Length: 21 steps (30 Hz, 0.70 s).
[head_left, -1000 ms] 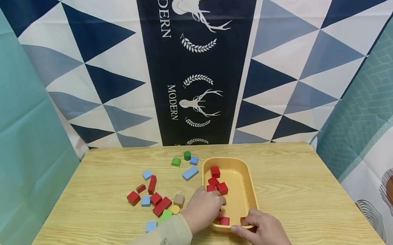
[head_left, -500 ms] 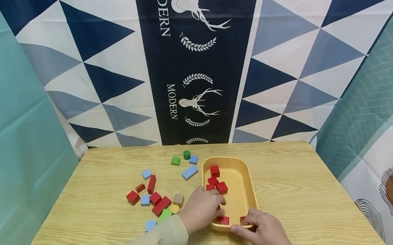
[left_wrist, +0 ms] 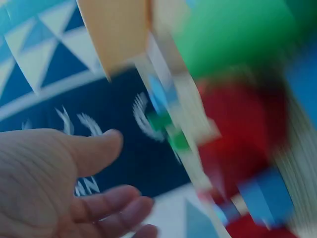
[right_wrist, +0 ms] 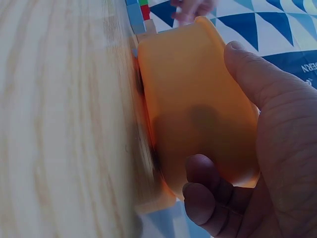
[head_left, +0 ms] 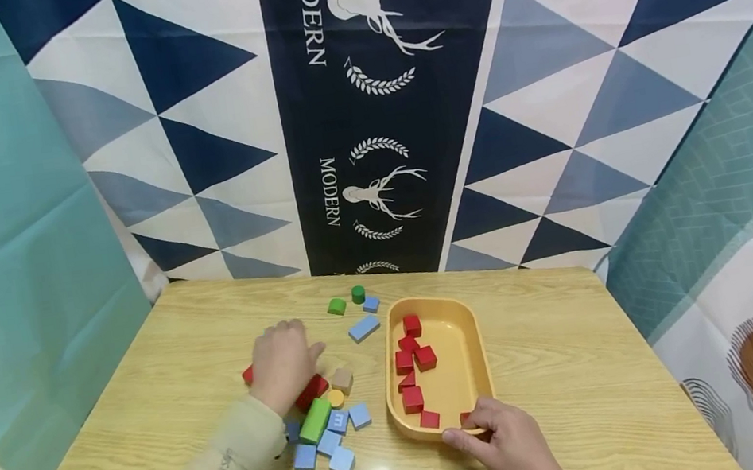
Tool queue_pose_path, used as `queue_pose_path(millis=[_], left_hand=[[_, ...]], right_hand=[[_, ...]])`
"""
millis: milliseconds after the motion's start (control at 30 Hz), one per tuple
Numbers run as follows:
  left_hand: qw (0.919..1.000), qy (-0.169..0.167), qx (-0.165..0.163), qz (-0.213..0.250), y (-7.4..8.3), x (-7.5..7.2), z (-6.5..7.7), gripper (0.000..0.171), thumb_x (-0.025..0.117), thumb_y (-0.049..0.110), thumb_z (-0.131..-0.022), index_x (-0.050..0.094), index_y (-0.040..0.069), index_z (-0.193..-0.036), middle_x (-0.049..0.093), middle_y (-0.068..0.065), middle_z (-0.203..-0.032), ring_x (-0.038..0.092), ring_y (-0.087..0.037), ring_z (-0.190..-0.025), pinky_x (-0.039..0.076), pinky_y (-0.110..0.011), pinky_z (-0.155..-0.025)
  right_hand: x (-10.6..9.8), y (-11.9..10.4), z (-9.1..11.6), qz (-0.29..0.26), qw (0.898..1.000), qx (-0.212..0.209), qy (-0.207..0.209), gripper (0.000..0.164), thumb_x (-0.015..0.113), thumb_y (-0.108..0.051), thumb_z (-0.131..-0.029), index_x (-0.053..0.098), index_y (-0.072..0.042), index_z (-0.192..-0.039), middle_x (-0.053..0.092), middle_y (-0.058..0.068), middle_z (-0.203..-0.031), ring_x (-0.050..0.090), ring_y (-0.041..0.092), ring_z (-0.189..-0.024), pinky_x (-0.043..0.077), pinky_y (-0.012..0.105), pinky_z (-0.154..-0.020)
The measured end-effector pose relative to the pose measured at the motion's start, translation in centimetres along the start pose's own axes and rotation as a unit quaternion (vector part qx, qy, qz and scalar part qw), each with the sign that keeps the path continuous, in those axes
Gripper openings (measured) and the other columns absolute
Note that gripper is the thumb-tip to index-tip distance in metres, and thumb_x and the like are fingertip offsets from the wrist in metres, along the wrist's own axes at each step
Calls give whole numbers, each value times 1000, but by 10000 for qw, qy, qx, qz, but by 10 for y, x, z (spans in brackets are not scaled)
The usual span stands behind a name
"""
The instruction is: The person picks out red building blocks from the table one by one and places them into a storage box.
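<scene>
Your left hand [head_left: 284, 364] hides part of the block cluster on the table [head_left: 566, 353] in the head view, with only a sliver of a red block [head_left: 248, 375] showing beyond its left edge. Its fingertips are hard to make out from above; in the left wrist view, the thumb stands apart from loosely bent fingers, with nothing visible between them. Blocks there are too blurred to read well.

Your right hand [head_left: 505, 442] grips the near right corner of the orange-yellow tray [head_left: 461, 360], thumb outside the wall, fingers curled at the rim. Those fingers partly cover a small red block [head_left: 467, 419] inside that corner. The right wrist view shows only the tray's outside, cutting off its contents.

The tray sits right of the loose blocks, its long axis running away from you. More red blocks [head_left: 412, 399] lie along its left side, one showing a triangular face.

Beside your left hand, a long red block [head_left: 313, 391] slants from near left to far right, one end hidden. The green block [head_left: 315, 421] points away from you and slightly right, with blue blocks [head_left: 329, 443] around it.
</scene>
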<state>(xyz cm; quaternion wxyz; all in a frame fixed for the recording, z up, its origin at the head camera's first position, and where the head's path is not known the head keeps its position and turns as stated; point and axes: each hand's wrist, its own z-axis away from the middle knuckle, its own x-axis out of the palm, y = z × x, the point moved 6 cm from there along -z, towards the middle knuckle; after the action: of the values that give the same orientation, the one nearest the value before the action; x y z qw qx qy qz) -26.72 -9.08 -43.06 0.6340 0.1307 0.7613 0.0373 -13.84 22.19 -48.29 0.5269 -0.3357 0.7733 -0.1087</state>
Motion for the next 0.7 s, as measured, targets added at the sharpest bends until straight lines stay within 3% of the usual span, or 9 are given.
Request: queue_pose_path(millis=[100,200,500,700], left_hand=[[9976,-405,-497,-256,-25,4,-7,46,80,43,-95,72,-1,-106,70,-14,-85,63,-30,-79,57,-46,-78],[9950,-711,-639,-293,-36,11,-11,41,81,43,-95,71,3,-97,63,-9,-73,58,-27,-72,53,-44,-75],[9928,-910,-521,-584,-42,31,-19,29,84,30,-92,72,4,-94,69,-9,-79,64,-27,-75,57,-49,-81],[9947,-889,-310,-412,-37,36,-23,27,85,29,-92,79,6,-104,75,-9,-90,63,-24,-77,57,-51,-88]], right_hand=[[-1,1,0,13,10000,27,22,26,91,-40,-83,70,-33,-69,48,-27,-74,41,-10,-65,38,15,-58],[0,1,0,-40,9999,107,-3,26,91,-39,-83,70,-33,-69,48,-27,-73,41,-10,-64,38,15,-58],[1,0,1,-117,9997,190,-93,25,91,-39,-83,71,-32,-70,49,-25,-73,42,-9,-65,39,16,-58],[1,2,1,-93,9996,217,-135,24,90,-41,-84,72,-32,-71,50,-25,-74,42,-9,-66,40,16,-59]])
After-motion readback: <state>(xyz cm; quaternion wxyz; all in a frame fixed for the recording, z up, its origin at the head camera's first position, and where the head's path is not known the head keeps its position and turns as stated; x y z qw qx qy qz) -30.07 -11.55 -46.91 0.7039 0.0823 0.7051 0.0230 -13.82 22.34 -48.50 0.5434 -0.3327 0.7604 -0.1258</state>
